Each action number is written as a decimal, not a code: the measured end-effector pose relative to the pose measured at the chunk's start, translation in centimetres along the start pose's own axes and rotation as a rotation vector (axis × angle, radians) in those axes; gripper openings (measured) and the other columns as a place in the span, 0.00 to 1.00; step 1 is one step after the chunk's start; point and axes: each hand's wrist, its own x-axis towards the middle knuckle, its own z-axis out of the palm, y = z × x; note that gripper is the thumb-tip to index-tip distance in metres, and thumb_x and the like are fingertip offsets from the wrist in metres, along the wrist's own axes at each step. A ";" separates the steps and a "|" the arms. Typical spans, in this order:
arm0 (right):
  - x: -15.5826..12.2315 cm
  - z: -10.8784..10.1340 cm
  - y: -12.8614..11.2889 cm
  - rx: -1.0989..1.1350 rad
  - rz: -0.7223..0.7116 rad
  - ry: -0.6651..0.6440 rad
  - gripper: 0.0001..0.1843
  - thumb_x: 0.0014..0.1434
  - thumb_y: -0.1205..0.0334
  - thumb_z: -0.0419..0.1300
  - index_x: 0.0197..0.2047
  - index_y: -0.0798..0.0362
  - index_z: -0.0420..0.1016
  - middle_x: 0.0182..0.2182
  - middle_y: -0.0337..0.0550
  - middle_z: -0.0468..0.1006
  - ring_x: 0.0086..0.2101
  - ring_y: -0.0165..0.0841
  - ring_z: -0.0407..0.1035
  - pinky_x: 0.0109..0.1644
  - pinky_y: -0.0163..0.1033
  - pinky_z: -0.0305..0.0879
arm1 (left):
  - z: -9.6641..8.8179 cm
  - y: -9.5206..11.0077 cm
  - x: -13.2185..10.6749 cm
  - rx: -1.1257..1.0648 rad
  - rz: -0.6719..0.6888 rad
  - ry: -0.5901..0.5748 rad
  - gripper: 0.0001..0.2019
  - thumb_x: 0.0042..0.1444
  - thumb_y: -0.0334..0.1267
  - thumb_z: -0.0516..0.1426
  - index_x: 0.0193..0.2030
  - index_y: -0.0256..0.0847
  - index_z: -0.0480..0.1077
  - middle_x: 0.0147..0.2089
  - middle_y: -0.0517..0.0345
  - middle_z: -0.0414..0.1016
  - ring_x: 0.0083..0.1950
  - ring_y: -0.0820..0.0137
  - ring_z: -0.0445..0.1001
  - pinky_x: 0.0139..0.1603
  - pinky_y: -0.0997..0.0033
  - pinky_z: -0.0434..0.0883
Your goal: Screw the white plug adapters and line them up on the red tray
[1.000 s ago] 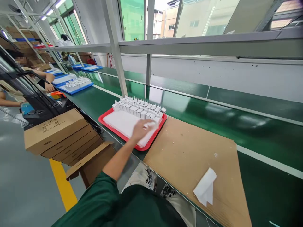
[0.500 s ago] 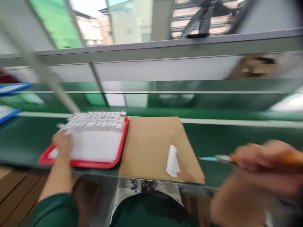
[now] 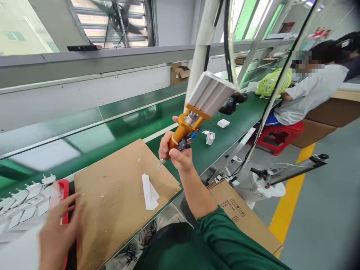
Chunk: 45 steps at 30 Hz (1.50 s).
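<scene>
My right hand [image 3: 181,159] is wrapped round a glue dispensing gun [image 3: 180,131] with an orange body, a grey metal block at its upper end and a thin blue needle tip. The gun tilts down left, its tip over a cardboard sheet [image 3: 109,191]. A folded white paper [image 3: 150,193] lies on that sheet. My left hand [image 3: 60,228], slightly blurred, has its fingers stretched out between the sheet's left edge and a red tray [image 3: 65,204]. Rows of white plug adapters [image 3: 28,195] fill the tray's far part. I cannot tell whether the left fingers touch the tray.
On the green worktop [image 3: 197,157] right of the gun are a white plug adapter [image 3: 210,138] and a white block [image 3: 223,123]. A pale post [image 3: 201,56] with cables rises behind. A co-worker [image 3: 315,90] sits at the far right near a green fan [image 3: 274,83].
The view has swung right. My right hand has brought the gun in from the far right to above the cardboard's right edge. My left hand has moved from the tray's left side to its right side.
</scene>
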 end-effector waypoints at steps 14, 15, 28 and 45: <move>0.8 -1.2 -0.6 -0.334 0.062 -0.038 0.29 0.55 0.41 0.66 0.53 0.42 0.60 0.47 0.40 0.76 0.49 0.36 0.72 0.55 0.50 0.72 | 12.4 20.6 3.5 -0.523 0.550 -0.144 0.21 0.66 0.46 0.55 0.63 0.46 0.66 0.59 0.48 0.76 0.59 0.58 0.75 0.58 0.57 0.74; 0.7 -1.6 -0.6 -0.361 0.080 -0.044 0.32 0.54 0.39 0.66 0.54 0.42 0.60 0.48 0.42 0.76 0.49 0.37 0.72 0.52 0.48 0.73 | 12.7 21.0 3.8 -0.546 0.535 -0.149 0.20 0.66 0.47 0.55 0.62 0.45 0.67 0.57 0.49 0.77 0.56 0.59 0.77 0.55 0.59 0.75; -9.2 -14.6 9.9 -0.789 0.448 0.193 0.17 0.66 0.50 0.59 0.47 0.55 0.74 0.39 0.43 0.77 0.35 0.30 0.72 0.41 0.40 0.75 | 13.4 20.0 6.4 -0.598 0.483 -0.068 0.16 0.63 0.47 0.59 0.55 0.47 0.73 0.46 0.55 0.80 0.46 0.64 0.77 0.50 0.64 0.74; -6.1 -10.6 7.8 -0.600 0.255 0.137 0.39 0.53 0.39 0.67 0.63 0.42 0.63 0.62 0.50 0.69 0.59 0.43 0.69 0.63 0.56 0.69 | 14.7 21.3 6.4 -0.677 0.564 -0.173 0.20 0.62 0.27 0.58 0.61 0.39 0.71 0.56 0.49 0.79 0.53 0.62 0.78 0.56 0.62 0.77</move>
